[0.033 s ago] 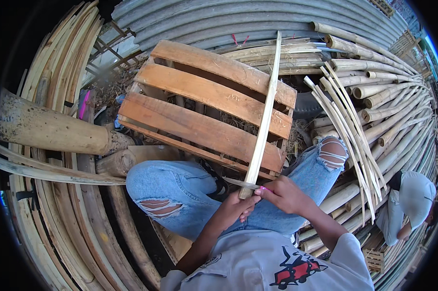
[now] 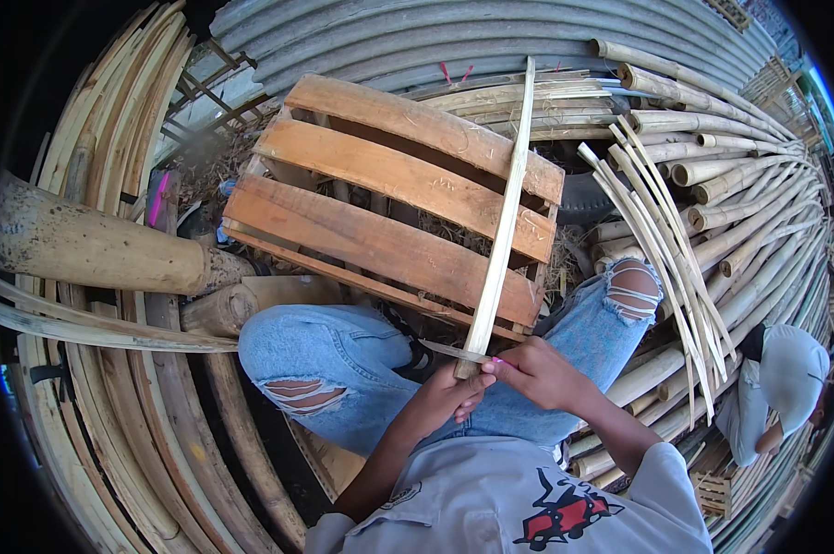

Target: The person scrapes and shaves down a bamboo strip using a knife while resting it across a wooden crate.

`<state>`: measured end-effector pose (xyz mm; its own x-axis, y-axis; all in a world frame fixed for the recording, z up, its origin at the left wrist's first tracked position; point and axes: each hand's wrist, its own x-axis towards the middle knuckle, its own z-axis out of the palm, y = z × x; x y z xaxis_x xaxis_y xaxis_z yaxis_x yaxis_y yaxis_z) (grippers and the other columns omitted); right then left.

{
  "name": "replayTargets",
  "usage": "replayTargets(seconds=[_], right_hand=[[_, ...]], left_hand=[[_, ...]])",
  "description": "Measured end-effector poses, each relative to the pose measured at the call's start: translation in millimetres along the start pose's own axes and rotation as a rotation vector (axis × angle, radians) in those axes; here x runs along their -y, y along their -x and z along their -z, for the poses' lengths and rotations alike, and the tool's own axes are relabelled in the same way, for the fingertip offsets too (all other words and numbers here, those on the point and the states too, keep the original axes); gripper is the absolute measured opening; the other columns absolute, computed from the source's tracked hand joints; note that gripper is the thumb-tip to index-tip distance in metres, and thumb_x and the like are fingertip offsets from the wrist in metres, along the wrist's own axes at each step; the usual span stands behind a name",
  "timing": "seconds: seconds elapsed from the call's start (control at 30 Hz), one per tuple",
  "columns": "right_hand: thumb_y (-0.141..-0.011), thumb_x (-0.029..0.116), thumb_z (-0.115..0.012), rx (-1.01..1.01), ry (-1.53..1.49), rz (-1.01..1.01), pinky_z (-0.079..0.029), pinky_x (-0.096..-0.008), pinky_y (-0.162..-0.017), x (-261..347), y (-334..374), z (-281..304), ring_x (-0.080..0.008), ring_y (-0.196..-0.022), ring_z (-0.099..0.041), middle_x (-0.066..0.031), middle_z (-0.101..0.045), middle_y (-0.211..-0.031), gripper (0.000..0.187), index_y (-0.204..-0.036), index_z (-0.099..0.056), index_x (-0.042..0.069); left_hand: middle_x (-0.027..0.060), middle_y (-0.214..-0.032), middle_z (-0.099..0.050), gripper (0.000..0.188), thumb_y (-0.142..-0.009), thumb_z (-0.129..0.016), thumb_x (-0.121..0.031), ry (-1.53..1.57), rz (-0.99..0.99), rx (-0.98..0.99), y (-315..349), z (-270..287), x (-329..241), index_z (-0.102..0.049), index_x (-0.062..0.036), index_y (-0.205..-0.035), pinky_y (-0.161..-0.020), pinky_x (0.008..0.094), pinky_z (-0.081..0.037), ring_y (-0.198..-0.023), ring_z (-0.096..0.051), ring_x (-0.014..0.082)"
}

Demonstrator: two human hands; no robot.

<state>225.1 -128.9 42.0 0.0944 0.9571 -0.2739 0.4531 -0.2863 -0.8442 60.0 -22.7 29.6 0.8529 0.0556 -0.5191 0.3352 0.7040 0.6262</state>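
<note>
A long pale bamboo strip (image 2: 505, 231) runs from my lap away across the slatted wooden crate (image 2: 371, 235). My left hand (image 2: 443, 397) is closed round the strip's near end, just below the blade. In my right hand (image 2: 544, 374) is a knife (image 2: 452, 350), its blade lying crosswise over the strip close to that end. Something pink shows by the right fingers, and most of the knife's handle is hidden in the grip. The strip's far tip reaches beyond the crate toward corrugated sheets.
Several split bamboo slats (image 2: 662, 249) lean beside my right knee. Stacked bamboo poles (image 2: 740, 217) fill the right side. At left are long split pieces (image 2: 94, 388) and a thick bamboo pole (image 2: 98, 242). Corrugated sheeting (image 2: 472, 37) stands behind. Another person (image 2: 777, 388) bends at far right.
</note>
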Motion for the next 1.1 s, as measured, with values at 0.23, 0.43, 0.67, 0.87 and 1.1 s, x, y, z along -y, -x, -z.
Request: replayTargets(seconds=[0.23,0.43,0.67,0.87,1.1], right_hand=[[-0.095,0.04,-0.046,-0.023,0.159,0.033,-0.042,-0.0453,-0.055,-5,-5,0,-0.0387,-0.057,-0.056,-0.0218,-0.053,-0.058,0.05,-0.07,-0.062,-0.001],[-0.094,0.042,-0.046,-0.314,0.247,-0.279,-0.042,-0.0454,-0.055,-60,-46,50,-0.039,-0.056,-0.055,-0.021,-0.05,-0.053,0.055,-0.065,-0.059,-0.003],[-0.094,0.043,-0.046,-0.034,0.124,0.04,-0.044,-0.0467,-0.057,-26,-31,11,-0.0404,-0.058,-0.056,-0.0216,-0.051,-0.053,0.057,-0.065,-0.06,-0.004],[-0.09,0.053,-0.047,-0.009,0.348,-0.032,-0.045,-0.0459,-0.054,-38,-75,26,-0.0393,-0.056,-0.058,-0.0198,-0.054,-0.053,0.06,-0.064,-0.064,0.002],[-0.091,0.051,-0.047,-0.134,0.491,0.17,-0.044,-0.0437,-0.046,-5,-69,-22,-0.035,-0.047,-0.057,-0.0161,-0.055,-0.051,0.056,-0.06,-0.061,0.007]], left_hand=[[-0.0039,-0.063,-0.037,0.021,-0.096,-0.051,-0.025,0.036,0.083,0.129,0,14,-6,-0.045,-0.0069,-0.088,-0.044,0.0192,-0.035,-0.052,-0.038,0.0041],[-0.0037,-0.062,-0.037,0.019,-0.096,-0.049,-0.023,-0.027,0.106,0.165,-1,21,-2,-0.045,-0.0073,-0.087,-0.043,0.0196,-0.034,-0.05,-0.036,0.0042],[-0.0038,-0.058,-0.036,0.026,-0.098,-0.045,-0.027,0.129,0.087,-0.004,-5,27,5,-0.046,-0.0067,-0.081,-0.042,0.0204,-0.032,-0.047,-0.033,0.0046],[-0.0028,-0.054,-0.036,0.029,-0.098,-0.043,-0.028,-0.097,0.026,-0.223,14,44,-2,-0.046,-0.0064,-0.077,-0.04,0.0219,-0.032,-0.043,-0.032,0.0049],[-0.0019,-0.052,-0.037,0.032,-0.096,-0.045,-0.03,0.051,-0.024,-0.276,52,61,-2,-0.045,-0.0076,-0.073,-0.039,0.0218,-0.032,-0.041,-0.034,0.006]])
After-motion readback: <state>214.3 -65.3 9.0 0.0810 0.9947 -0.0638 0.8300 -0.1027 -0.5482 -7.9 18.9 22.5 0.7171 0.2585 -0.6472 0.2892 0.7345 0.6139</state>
